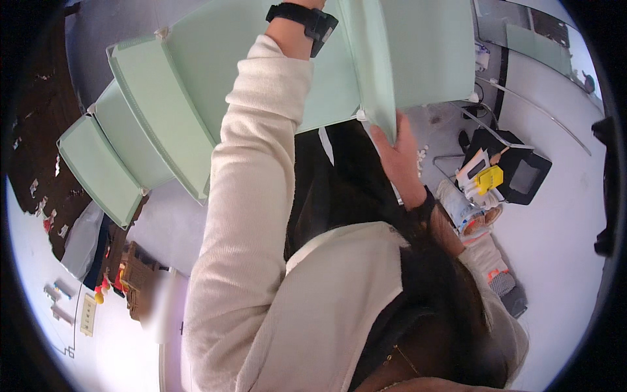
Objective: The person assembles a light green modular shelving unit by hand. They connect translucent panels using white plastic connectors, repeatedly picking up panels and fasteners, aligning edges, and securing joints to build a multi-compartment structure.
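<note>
right hand (400, 158) pinches the standing green panel (377, 65) by its near corner, top middle of the view, so I'd steady that edge and nudge it square gently, tho the left hand's out of frame past the black wristband (302, 19), can't tell its grip

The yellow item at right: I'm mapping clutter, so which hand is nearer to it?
Right. The right hand, gripping the edge of a pale green panel, is left of the yellow item in the picture; the left hand is farther up and left, mostly cut off.
</note>
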A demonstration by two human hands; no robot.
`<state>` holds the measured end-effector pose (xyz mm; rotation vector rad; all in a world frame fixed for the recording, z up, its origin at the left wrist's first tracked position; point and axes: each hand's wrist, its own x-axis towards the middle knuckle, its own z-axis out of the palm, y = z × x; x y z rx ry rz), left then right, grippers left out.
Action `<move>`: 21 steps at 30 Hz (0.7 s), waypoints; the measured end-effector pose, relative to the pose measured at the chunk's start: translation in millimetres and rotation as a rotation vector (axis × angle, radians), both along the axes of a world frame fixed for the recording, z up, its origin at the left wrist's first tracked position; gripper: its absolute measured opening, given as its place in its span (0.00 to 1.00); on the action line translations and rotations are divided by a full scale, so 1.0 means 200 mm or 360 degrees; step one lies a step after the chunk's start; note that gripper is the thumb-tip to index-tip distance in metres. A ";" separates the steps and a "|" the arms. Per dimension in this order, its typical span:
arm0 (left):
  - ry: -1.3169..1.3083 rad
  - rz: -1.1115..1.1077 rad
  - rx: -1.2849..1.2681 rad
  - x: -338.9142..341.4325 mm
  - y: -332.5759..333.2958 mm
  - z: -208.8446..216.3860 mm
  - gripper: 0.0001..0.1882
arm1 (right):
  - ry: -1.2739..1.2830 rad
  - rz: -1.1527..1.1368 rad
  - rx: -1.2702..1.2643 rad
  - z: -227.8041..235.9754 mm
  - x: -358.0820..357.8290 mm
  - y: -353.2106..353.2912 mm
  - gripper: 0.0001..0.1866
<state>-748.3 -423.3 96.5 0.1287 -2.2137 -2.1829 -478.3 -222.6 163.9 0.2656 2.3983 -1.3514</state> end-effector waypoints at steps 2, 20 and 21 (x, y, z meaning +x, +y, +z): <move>-0.0333 -0.0092 -0.0365 -0.01 -0.02 0.14 0.26 | -0.0025 0.0077 0.0188 0.00 -0.06 -0.05 0.19; -0.0429 -0.0276 -0.0275 -0.13 -0.12 -0.03 0.21 | 0.0075 0.0201 0.0562 0.02 -0.11 -0.09 0.17; -0.0430 -0.0286 -0.0133 -0.12 -0.14 0.00 0.23 | 0.0055 0.0201 0.0478 0.03 -0.11 -0.09 0.18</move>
